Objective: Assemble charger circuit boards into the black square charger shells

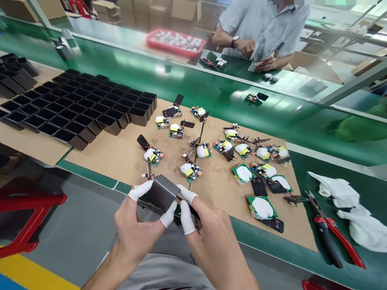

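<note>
My left hand point(137, 225), with white finger cots on thumb and finger, grips a black plastic housing point(165, 192) tilted above the table's front edge. My right hand point(208, 225), also in white finger cots, is closed at the housing's right end. Its fingertips pinch a dark part with a bit of green, apparently a circuit board, mostly hidden by the fingers. Just beyond the hands lie several circuit boards point(191, 172) with white blobs, yellow-labelled parts and wired black end plates point(143, 141). Whether the pinched board is inside the housing cannot be made out.
Rows of open black housings point(79, 128) stand at left on brown cardboard point(214, 197). Red-handled pliers point(328, 229) and white cloth point(363, 225) lie at right. Beyond the green conveyor point(193, 86), a co-worker point(263, 36) handles a part beside a red tray point(148, 40). A red stool point(33, 219) stands left.
</note>
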